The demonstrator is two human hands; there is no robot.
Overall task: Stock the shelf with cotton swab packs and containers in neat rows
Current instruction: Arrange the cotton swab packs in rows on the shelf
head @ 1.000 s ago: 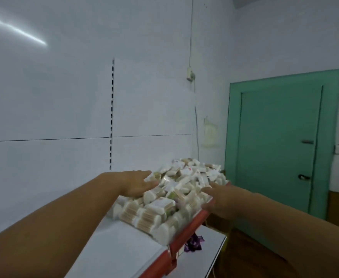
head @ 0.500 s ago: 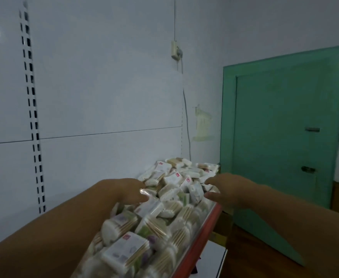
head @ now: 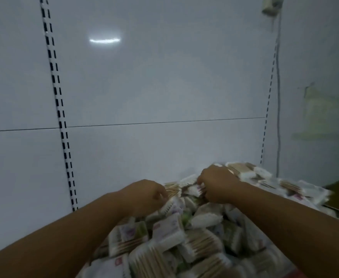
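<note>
Both hands shifted onto the heap's top, frame centre. Left hand [head: 144, 194] and right hand [head: 217, 184] each clutch cotton swab packs [head: 168, 233], probably pulling some loose for rows. Heap sits lower centre against shelf back panel [head: 164, 87].

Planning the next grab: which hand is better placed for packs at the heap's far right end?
Likely right. The right hand sits further back on the cotton swab packs, beside that end; the left hand is nearer and further left.

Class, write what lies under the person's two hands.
Under the left hand and right hand lie jumbled cotton swab packs, which their fingers grip. The shelf board beneath is covered.
</note>
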